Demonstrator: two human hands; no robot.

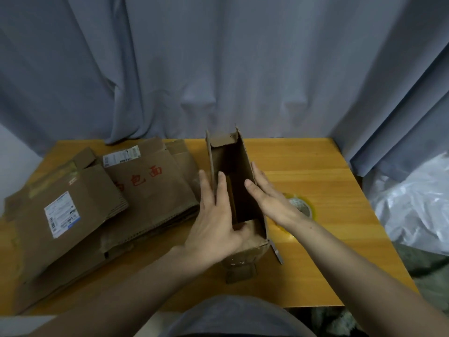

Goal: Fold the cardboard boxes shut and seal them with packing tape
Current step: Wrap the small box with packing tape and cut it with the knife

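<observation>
Nearest the person, at the 6 o'clock edge of the wooden desk (pixel 320 251), stands the small brown cardboard box (pixel 239 166), tall, narrow and open at the top. The left hand (pixel 213 215) straddles its 9 o'clock wall, with one of its fingers (pixel 202 177) outside the wall and another inside, while the thumb lies on the near short flap. The right hand (pixel 272 198) clasps the 3 o'clock wall, fingers laid nearly straight along the outside and the thumb hooked over the rim.

The box looks light and empty. Its corrugated walls are probably stiff along their length but bend readily at the creases, and the worn edges suggest they could tear if forced. The best hold is likely low on the long walls, squeezing them square, so the short flaps can be pushed in first.

At 3 o'clock from the box, partly hidden behind the right wrist, lies the roll of clear packing tape (pixel 302 205), flat on the desk. At 9 o'clock sits the stack of flattened brown cardboard boxes (pixel 85 205), with shipping labels and red lettering, not yet folded up. A white plastic bag (pixel 413 203) lies beyond the desk's 3 o'clock edge. At 12 o'clock hangs a blue-grey curtain (pixel 218 69).
</observation>
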